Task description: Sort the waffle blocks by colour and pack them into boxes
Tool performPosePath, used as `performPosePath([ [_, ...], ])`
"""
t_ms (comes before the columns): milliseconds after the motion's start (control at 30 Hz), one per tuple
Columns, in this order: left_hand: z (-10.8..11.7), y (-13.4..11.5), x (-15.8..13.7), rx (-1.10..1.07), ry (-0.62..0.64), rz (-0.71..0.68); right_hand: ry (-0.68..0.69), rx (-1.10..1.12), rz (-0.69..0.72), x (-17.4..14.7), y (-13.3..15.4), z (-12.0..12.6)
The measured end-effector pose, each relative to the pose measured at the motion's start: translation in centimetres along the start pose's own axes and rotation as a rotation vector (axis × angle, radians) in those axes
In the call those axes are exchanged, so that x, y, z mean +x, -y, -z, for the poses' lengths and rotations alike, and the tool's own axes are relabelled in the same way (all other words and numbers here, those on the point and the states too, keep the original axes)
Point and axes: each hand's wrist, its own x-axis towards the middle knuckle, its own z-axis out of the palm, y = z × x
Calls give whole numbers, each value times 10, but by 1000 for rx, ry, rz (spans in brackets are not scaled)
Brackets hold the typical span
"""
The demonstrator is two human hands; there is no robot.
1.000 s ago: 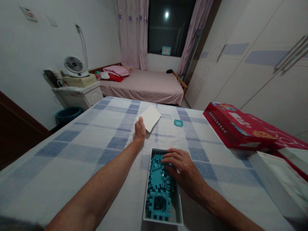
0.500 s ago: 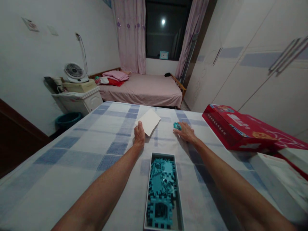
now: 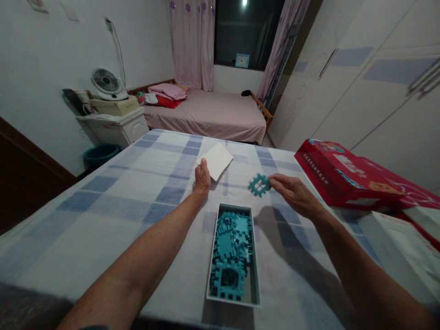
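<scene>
Between the thumb and fingers of my right hand (image 3: pixel 292 192) is a teal interlocking building piece (image 3: pixel 259 185) with notched edges and an opening in its middle. It is raised above the table, right of centre. My left hand (image 3: pixel 202 176) grips the near-left edge of a cream card (image 3: pixel 217 160), thumb on top; its other fingers are hidden beneath. Closer to me, between my forearms, stands an open white box (image 3: pixel 256 279) holding many teal notched pieces (image 3: pixel 228 279) in a jumble.
A checked cloth covers the table (image 3: pixel 113 229). Red boxes (image 3: pixel 343 178) lie at the right, with a white box (image 3: pixel 395 247) in front of them. Beyond the table are a bed (image 3: pixel 220 112), a cabinet with a fan (image 3: pixel 109 83), and wardrobe doors.
My right hand has lifted the teal piece off the tablecloth and brought it up and nearer to me. My left hand still holds the card. The view has tilted downward slightly.
</scene>
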Motion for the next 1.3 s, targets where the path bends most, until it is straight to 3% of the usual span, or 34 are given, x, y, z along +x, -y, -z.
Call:
performPosePath([
  [133, -1, 2, 1, 40, -13, -31, 365, 268, 214, -45, 50, -4],
  [267, 0, 5, 2, 19, -8, -32, 469, 148, 290, -64, 75, -24],
  [433, 1, 7, 3, 52, 10, -49, 286, 28, 243, -73, 77, -41],
  [567, 1, 8, 5, 53, 7, -41, 279, 7, 297, -82, 77, -48],
  [633, 1, 7, 4, 59, -1, -45, 211, 20, 298, -87, 77, -50],
  [867, -1, -7, -4, -8, 12, -66, 26, 150, 104, -100, 62, -41],
  [1033, -9, -41, -13, -111, 107, 2, -118, 121, -46, -115, 48, -44],
  [1167, 7, -80, -47, -200, 186, 136, -187, 145, -129, -128, 40, -50],
  [1300, 50, -102, -110, -244, 193, 348, -249, 167, -213, -140, 44, -54],
])
